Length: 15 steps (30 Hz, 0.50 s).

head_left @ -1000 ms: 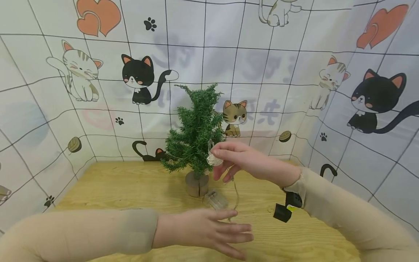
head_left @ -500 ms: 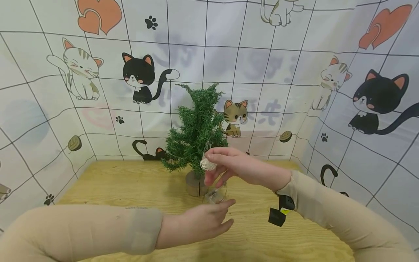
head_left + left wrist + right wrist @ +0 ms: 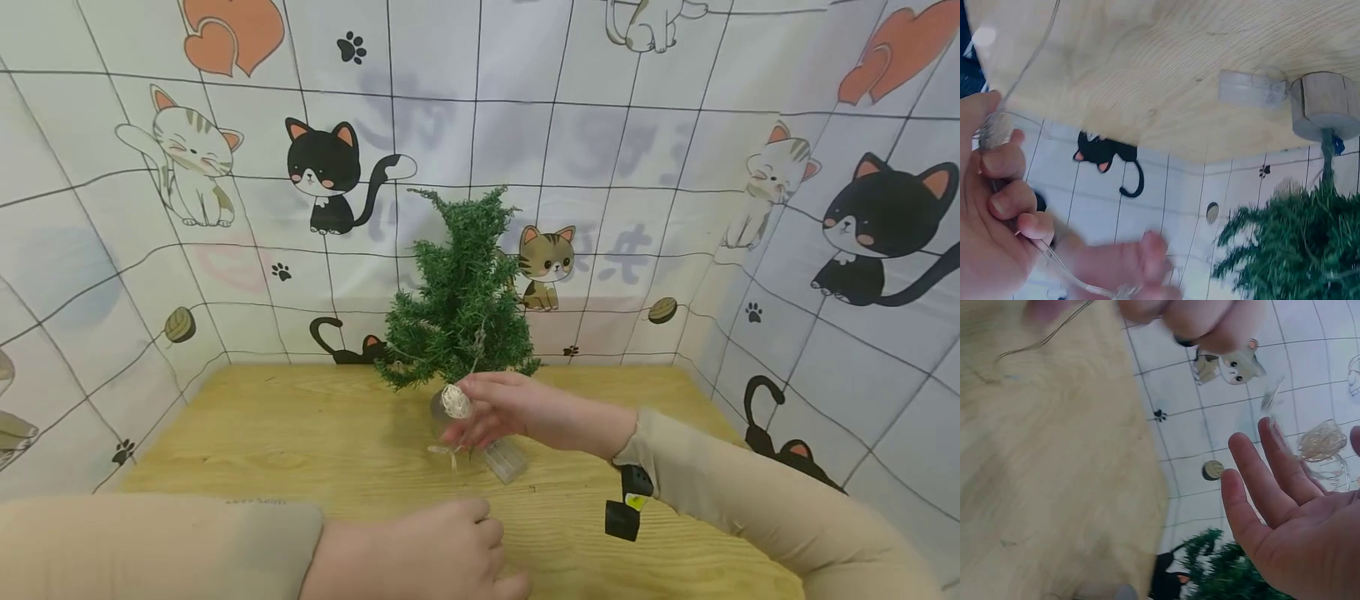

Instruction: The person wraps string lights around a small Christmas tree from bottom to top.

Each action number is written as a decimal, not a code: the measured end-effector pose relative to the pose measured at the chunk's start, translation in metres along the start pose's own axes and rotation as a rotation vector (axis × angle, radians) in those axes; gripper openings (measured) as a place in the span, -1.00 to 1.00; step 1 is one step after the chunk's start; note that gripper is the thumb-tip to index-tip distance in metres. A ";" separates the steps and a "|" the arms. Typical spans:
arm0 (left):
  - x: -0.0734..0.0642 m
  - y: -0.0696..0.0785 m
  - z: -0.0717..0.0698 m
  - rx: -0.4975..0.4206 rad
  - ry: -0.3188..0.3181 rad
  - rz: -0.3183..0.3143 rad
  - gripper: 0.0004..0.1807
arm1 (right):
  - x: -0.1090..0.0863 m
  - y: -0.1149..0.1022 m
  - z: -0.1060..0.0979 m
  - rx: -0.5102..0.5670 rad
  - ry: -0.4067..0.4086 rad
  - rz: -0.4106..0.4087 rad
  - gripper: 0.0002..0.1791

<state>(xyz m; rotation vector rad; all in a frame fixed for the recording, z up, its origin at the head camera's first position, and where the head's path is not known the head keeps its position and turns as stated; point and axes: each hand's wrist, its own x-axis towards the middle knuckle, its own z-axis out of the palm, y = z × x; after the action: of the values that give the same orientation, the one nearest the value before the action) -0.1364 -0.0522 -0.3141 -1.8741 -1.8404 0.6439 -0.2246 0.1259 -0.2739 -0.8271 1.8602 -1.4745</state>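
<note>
Right hand (image 3: 517, 410) holds the white wound ball (image 3: 456, 402) lightly between thumb and forefinger, other fingers spread. Left hand (image 3: 427, 554) is curled, fingers folded round a thin wire (image 3: 1046, 37). In the head view, a strip of tabletop (image 3: 600, 521) separates the hands. Clear case (image 3: 506, 461) lies near the tree base (image 3: 1324, 103). Green tree (image 3: 465, 283) stands near the table's back edge; wood surface extends either side, up to the patterned backdrop (image 3: 427, 50).
</note>
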 end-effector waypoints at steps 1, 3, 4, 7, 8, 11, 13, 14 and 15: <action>-0.003 0.001 -0.005 0.001 0.015 -0.008 -0.70 | 0.002 0.005 0.002 0.003 -0.017 0.008 -0.43; -0.007 0.002 -0.014 0.029 0.053 -0.023 -0.70 | 0.005 0.013 0.009 0.021 -0.050 0.031 -0.36; -0.009 0.002 -0.018 0.042 0.080 -0.034 -0.70 | 0.005 0.018 0.013 0.035 -0.070 0.043 -0.31; -0.014 0.002 -0.028 0.081 0.135 -0.070 -0.67 | 0.001 0.029 0.028 0.115 -0.152 0.058 -0.19; -0.015 0.002 -0.030 0.091 0.153 -0.083 -0.66 | -0.002 0.033 0.034 0.143 -0.187 0.057 -0.17; -0.018 0.001 -0.039 0.091 0.170 -0.114 -0.68 | -0.015 0.042 0.051 0.235 -0.292 0.037 -0.22; -0.020 0.000 -0.044 0.081 0.187 -0.133 -0.70 | -0.023 0.045 0.061 0.315 -0.337 0.024 -0.37; -0.021 -0.001 -0.047 0.056 0.192 -0.144 -0.72 | -0.027 0.046 0.065 0.356 -0.358 0.012 -0.46; -0.021 -0.002 -0.049 0.053 0.206 -0.151 -0.74 | -0.030 0.046 0.069 0.400 -0.368 0.005 -0.54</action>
<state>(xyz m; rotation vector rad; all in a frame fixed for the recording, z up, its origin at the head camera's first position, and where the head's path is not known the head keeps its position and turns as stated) -0.1083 -0.0727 -0.2733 -1.6801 -1.7917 0.4272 -0.1562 0.1169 -0.3297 -0.8269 1.2447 -1.5042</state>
